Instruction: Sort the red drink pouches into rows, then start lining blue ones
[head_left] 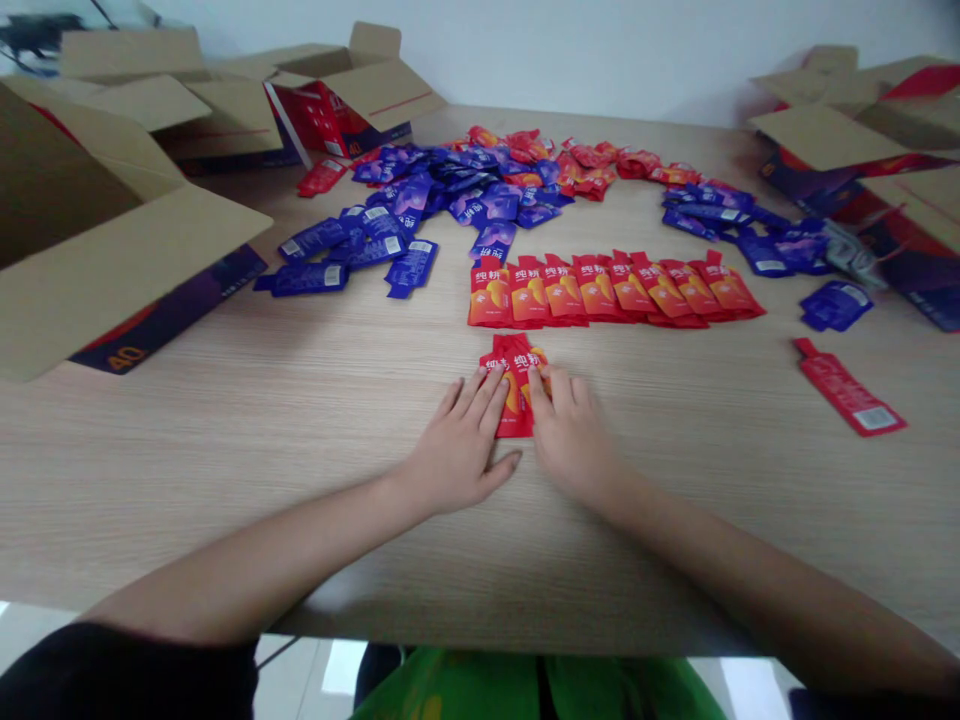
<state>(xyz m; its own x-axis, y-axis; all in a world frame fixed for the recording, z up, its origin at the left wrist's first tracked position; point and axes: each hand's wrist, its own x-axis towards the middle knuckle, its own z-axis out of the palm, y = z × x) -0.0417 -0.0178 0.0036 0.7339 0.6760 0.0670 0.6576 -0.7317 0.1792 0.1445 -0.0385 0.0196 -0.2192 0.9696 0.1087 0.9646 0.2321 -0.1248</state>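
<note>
Behind the near red packs (514,415) is a long row of red packs (634,292), then heaps of blue packs (480,185). Boxes (135,225) stand open at the table's left and right edges. The left hand (459,450) and right hand (574,435) lie on the near packs, close to the table's (300,420) front edge. Left fingers are a little spread, its thumb out; right fingers are slightly apart, its thumb hard to see. Hands hide parts of the packs. The side boxes are cut off. The tabletop is pale wood, the wall (600,60) whitish.

Seemingly a packing workspace; open cartons (202,290) and loose pouches (491,205) cover the table (225,430).
</note>
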